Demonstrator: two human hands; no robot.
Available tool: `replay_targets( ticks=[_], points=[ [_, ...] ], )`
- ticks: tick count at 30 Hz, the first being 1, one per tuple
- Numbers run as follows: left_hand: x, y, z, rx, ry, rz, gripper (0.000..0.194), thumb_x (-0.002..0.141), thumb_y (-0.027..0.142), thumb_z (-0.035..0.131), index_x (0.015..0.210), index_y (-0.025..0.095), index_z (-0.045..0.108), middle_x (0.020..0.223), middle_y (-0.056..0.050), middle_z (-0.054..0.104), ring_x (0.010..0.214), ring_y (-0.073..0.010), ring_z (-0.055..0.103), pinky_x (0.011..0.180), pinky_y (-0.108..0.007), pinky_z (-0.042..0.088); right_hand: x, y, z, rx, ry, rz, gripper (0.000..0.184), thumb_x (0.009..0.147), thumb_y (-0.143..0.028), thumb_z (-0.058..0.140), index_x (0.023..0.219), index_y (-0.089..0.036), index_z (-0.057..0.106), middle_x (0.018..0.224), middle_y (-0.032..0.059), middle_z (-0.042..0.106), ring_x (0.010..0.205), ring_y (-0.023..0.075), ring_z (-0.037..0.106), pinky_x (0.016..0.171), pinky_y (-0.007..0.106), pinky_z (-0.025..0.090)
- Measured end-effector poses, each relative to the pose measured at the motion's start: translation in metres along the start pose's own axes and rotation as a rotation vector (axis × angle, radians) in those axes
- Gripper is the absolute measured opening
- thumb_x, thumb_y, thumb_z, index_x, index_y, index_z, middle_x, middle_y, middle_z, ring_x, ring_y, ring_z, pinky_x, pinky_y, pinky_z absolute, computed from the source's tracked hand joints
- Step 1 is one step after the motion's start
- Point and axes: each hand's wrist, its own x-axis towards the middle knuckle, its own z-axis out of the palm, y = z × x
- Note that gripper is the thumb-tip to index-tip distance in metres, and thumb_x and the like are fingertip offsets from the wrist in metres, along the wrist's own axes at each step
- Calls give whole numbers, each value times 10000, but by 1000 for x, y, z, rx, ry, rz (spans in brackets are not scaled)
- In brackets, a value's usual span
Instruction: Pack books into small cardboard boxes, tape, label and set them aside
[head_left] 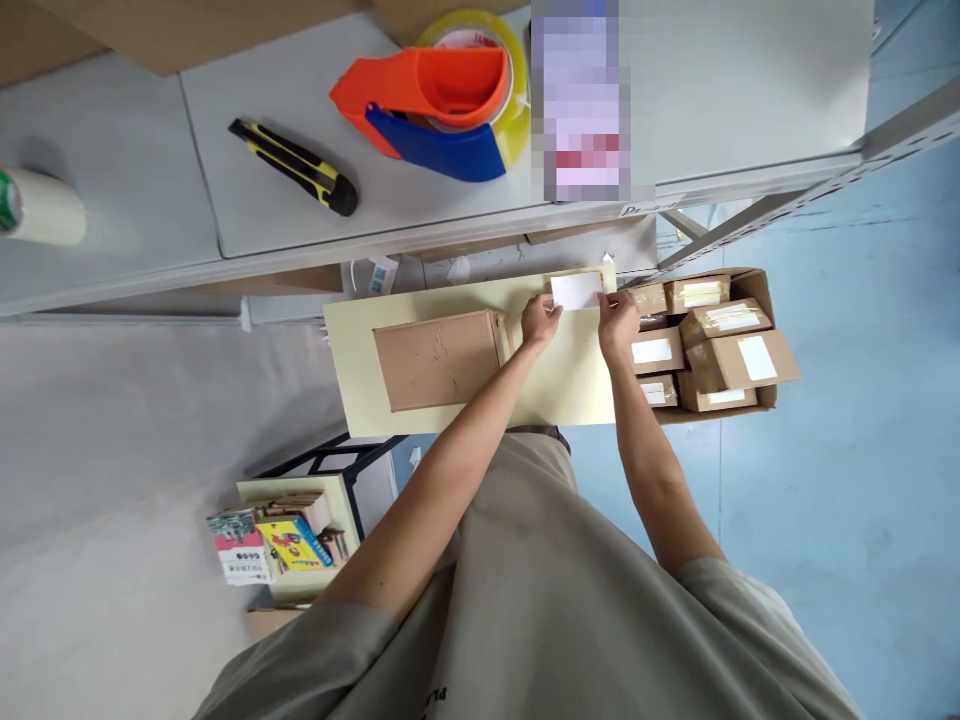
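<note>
Between my two hands a white label (576, 292) is stretched out over the far edge of the pale yellow board (574, 375). My left hand (540, 322) pinches the label's left end. At the opposite end my right hand (619, 318) has its fingers closed on the right corner. A closed brown cardboard box (439, 362) lies flat on the board, left of my left hand. Past my right hand stands a large open carton (766, 300) filled with several smaller taped boxes (731, 318), some bearing white labels.
On the grey shelf (720, 90) ahead lie a yellow-black box cutter (296, 165), an orange-blue tape dispenser (435, 110) and a white roll (45, 208). A metal shelf post (795, 165) slants at right. Books (292, 540) sit on a low stand at lower left.
</note>
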Motion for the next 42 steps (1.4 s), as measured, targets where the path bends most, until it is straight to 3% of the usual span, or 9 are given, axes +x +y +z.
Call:
replay_targets(
  ticks=[7,11,15,20,25,29,32,37,42],
  points=[
    [4,7,-7,-109,-28,-95,136,1121,261,793,1194,183,876,1322,-128,906,1062,-251,884,1014,-350,652,8,2,-13,5,-24,-81,335,1134,-458,678,1070,-175,845,1162,184,880,976,313,815,1038,485,673],
    [-2,8,-14,-94,-13,-54,171,1115,182,751,1200,199,898,1364,-129,899,1170,-281,882,1101,-380,645,9,-4,-21,58,-12,-156,446,1169,-523,608,1127,-165,872,1190,192,871,988,311,827,1030,479,693],
    [-7,18,-26,-214,22,143,195,1161,237,722,1272,176,870,1463,-154,862,1310,-282,843,1185,-380,631,-16,-33,-26,122,-45,-255,589,1210,-647,487,1225,-210,883,1309,183,844,1047,299,838,977,441,721],
    [0,31,-62,-204,16,207,333,1197,465,708,1120,179,858,1220,-120,905,1190,-283,865,1102,-399,673,-56,-75,-21,209,-276,-495,592,1177,-751,558,1296,-270,883,1454,143,836,1361,312,797,1140,427,690],
    [25,21,-87,62,116,229,164,1074,288,830,929,214,820,1036,-88,899,1066,-290,844,1103,-411,632,-28,-89,10,209,-381,-125,611,1192,-722,587,961,-217,840,913,102,887,837,258,863,910,375,724],
    [37,15,-92,146,134,235,221,1061,271,816,843,233,802,908,-110,852,1075,-325,820,1096,-439,605,4,-92,43,205,-430,154,551,1193,-466,710,703,-214,732,715,79,821,570,195,759,757,323,696],
    [34,20,-97,244,137,203,210,1088,283,782,896,220,841,956,-159,854,1166,-360,808,1137,-465,581,9,-92,55,129,-396,218,566,1186,-316,698,628,-222,700,641,84,784,559,207,759,771,322,688],
    [15,33,-107,526,85,139,303,1173,332,632,1148,187,897,1210,-212,888,1223,-369,809,1131,-473,589,5,-91,55,34,-386,202,551,1205,-328,648,675,-213,747,731,133,844,666,248,843,825,318,690],
    [-1,37,-106,466,129,200,265,1155,291,640,1126,194,885,1158,-196,882,1175,-357,803,1043,-437,602,6,-92,56,-55,-351,175,494,1218,-334,636,767,-204,790,822,145,882,792,242,881,899,287,684]
  ],
)
